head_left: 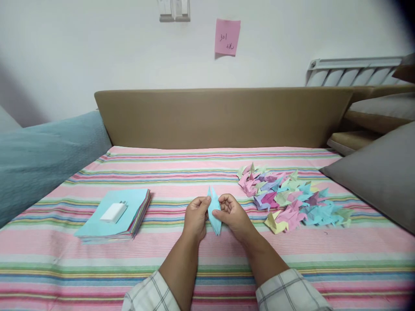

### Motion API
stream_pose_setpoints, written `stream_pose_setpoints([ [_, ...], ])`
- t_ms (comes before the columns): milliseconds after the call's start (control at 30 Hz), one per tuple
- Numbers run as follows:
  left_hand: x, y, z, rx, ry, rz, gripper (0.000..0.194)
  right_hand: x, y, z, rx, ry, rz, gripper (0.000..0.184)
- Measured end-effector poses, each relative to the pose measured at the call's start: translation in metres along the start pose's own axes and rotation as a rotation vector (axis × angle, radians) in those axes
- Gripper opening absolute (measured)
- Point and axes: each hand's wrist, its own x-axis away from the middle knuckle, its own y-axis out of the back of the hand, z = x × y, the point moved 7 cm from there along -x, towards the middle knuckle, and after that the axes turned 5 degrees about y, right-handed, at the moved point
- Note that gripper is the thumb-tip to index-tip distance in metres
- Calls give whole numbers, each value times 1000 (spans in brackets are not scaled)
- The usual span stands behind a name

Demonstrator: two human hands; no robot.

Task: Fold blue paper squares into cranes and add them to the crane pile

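Observation:
Between my two hands is a light blue piece of folded origami paper (214,212), long and narrow, with two thin points at its far end and a tapered near end. My left hand (196,216) pinches its left edge between thumb and fingers. On the other side, my right hand (234,216) grips the right edge, its thumb lying over the paper's face. The paper is held just above the striped cloth, over the middle. Fingers behind the paper are partly hidden.
A stack of coloured paper sheets (106,228) lies at the left, with a white plug adapter (113,213) on top. Many folded paper cranes (288,198) are heaped at the right. A grey cushion (379,172), a blue armrest (48,151) and a brown backrest (220,119) border the striped cloth (97,276).

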Motion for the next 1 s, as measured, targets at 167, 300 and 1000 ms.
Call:
stream_pose_setpoints([
  [167, 1, -2, 1, 23, 26, 12, 35, -1, 2, 4, 38, 36, -51, 31],
  [300, 2, -3, 0, 45, 36, 17, 37, -2, 6, 2, 19, 47, -92, 30],
  [1000, 2, -4, 1, 111, 90, 139, 42, -2, 14, 3, -274, 4, -213, 30],
])
